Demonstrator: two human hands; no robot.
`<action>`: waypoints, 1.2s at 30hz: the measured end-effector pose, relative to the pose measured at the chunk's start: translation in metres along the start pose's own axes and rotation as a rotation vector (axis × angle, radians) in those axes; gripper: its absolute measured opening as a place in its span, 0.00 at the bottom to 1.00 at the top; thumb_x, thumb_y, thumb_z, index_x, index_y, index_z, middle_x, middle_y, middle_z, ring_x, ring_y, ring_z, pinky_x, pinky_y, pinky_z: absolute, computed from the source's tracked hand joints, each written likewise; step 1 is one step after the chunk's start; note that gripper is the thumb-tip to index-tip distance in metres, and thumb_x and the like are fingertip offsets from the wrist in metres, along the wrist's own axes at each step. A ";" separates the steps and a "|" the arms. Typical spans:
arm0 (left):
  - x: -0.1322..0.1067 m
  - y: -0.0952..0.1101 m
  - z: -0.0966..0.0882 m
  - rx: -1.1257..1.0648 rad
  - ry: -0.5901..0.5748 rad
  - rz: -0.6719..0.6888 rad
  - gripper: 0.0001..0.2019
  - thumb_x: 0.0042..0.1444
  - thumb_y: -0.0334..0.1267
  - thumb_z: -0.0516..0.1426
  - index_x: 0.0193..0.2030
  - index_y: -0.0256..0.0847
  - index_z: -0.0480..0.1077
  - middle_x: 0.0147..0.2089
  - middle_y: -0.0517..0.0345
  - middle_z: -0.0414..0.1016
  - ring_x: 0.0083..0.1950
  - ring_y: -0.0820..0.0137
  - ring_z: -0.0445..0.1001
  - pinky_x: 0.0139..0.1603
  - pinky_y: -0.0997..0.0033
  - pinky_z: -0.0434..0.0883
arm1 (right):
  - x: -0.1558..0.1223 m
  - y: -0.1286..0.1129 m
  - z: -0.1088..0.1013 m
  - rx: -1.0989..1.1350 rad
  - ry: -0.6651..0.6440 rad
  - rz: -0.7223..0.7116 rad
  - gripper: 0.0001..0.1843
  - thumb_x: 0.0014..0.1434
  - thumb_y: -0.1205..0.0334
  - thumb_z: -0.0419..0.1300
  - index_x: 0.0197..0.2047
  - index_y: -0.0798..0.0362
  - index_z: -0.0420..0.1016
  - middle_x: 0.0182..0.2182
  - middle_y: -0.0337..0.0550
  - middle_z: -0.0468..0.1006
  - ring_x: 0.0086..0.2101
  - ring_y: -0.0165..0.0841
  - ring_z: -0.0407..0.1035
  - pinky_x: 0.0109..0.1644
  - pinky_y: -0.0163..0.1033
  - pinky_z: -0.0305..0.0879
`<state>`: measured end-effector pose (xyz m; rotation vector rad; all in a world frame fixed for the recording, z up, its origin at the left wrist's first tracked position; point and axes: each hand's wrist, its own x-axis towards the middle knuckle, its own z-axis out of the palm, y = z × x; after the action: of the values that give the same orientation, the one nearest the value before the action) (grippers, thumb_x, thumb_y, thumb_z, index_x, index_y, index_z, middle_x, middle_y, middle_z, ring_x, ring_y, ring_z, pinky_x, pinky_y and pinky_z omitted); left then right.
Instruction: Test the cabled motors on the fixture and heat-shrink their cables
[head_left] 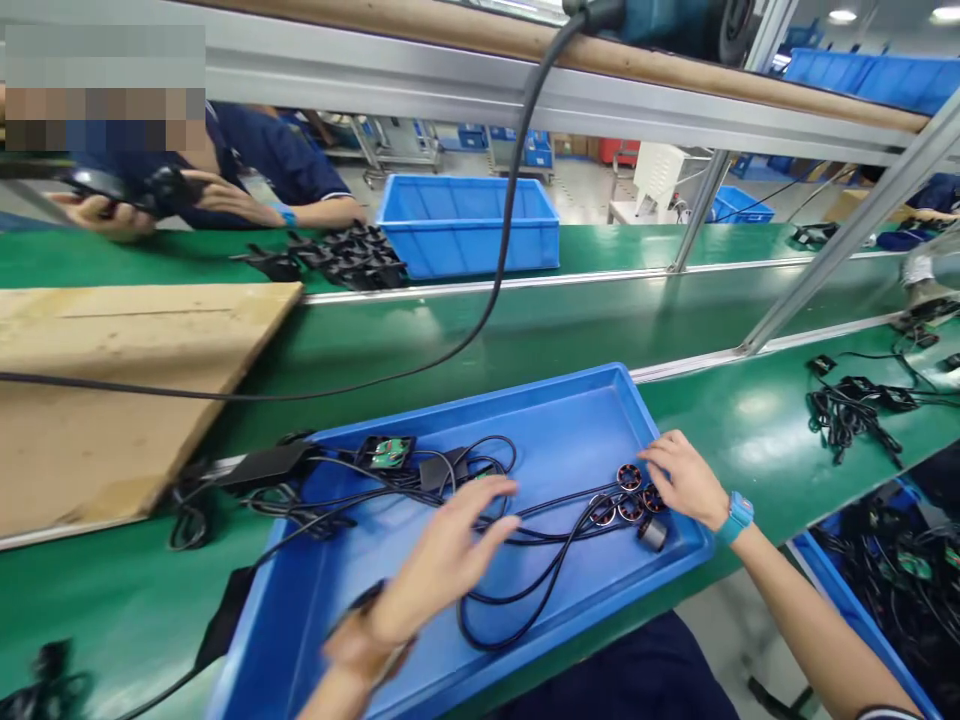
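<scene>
My left hand [457,535] hovers over the blue tray [577,390], thumb and fingers apart, with nothing in it. Black cables [559,555] run beneath and beside it. Towards the tray's right end is my right hand [684,478], its fingers slightly bent and apart, close to several small ring-shaped parts [628,478] with copper-coloured segments; whether it touches one I cannot tell. Just below them lies a dark grey cylinder [652,534]. At the tray's far left, an opened black housing [386,453] shows a green circuit board among the cables.
Black adapters [274,465] and cords straddle the tray's left rim. A cardboard sheet [135,400] lies at left; a hanging black cable [495,270] crosses the view. Across the bench, a co-worker's hands [232,200] hold black parts near a blue bin [469,225]. More cords [855,410] lie right.
</scene>
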<state>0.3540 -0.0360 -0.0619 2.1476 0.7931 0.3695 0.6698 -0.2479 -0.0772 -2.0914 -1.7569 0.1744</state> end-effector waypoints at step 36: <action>0.055 0.027 0.115 -0.406 -0.186 -0.353 0.17 0.51 0.55 0.59 0.28 0.42 0.71 0.23 0.65 0.66 0.24 0.73 0.61 0.30 0.69 0.58 | 0.039 -0.036 0.037 0.108 -0.336 0.160 0.32 0.59 0.46 0.74 0.60 0.53 0.76 0.52 0.53 0.82 0.48 0.44 0.78 0.47 0.41 0.68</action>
<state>0.4644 -0.0804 -0.1144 1.6030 0.8843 0.1288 0.6315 -0.1974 -0.0913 -2.2212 -1.7100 0.6873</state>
